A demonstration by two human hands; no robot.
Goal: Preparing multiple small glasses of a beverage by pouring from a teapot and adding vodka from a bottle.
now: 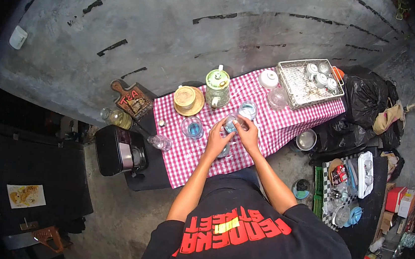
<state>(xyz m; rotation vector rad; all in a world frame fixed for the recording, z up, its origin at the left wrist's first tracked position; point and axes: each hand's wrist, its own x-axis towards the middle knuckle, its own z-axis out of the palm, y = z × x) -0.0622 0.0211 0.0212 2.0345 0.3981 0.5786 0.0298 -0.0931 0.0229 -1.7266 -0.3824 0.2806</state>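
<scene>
Over the red-and-white checked cloth [267, 130], my left hand [218, 139] and my right hand [249, 135] are closed around a clear drinking glass [230, 123], one on each side. The glass looks bluish inside; whether it holds liquid I cannot tell. Just beyond it stands another clear glass [248, 110]. To the left is a glass with blue in its bottom [193, 127]. Part of a further glass piece [224, 151] shows between my wrists, mostly hidden. Behind my hands stands a clear jug with a green patterned lid [217, 85].
A woven cup and saucer [185, 100] sit left of the jug. A clear jar [277, 99], a white round lid [268, 79] and a wire-edged tray with several small jars [297, 83] are at right. A small bottle [160, 142] and a black appliance [120, 151] stand at left.
</scene>
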